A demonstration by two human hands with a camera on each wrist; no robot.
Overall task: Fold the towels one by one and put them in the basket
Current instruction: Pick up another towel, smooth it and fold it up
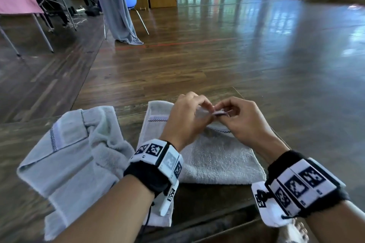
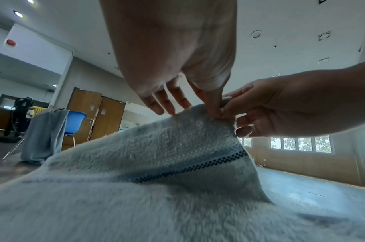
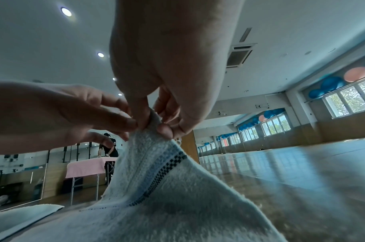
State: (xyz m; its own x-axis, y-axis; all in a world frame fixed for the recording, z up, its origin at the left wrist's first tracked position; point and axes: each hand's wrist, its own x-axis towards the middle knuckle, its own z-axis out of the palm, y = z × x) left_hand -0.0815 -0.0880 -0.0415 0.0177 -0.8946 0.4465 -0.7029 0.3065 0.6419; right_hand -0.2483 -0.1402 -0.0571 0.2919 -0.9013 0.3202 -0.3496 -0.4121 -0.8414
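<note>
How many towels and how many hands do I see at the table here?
Towels on the table: 2, the towel being folded and the crumpled towel to its left.
Hands: 2, the left hand and the right hand, both pinching the same raised edge of the towel being folded.
Total: 4

We're seeing fuzzy matt terry cloth on both towels [image 1: 217, 156] [image 1: 67, 154]; wood floor [image 1: 237, 55] is looking glossy, table [image 1: 209, 193] dark wood.
</note>
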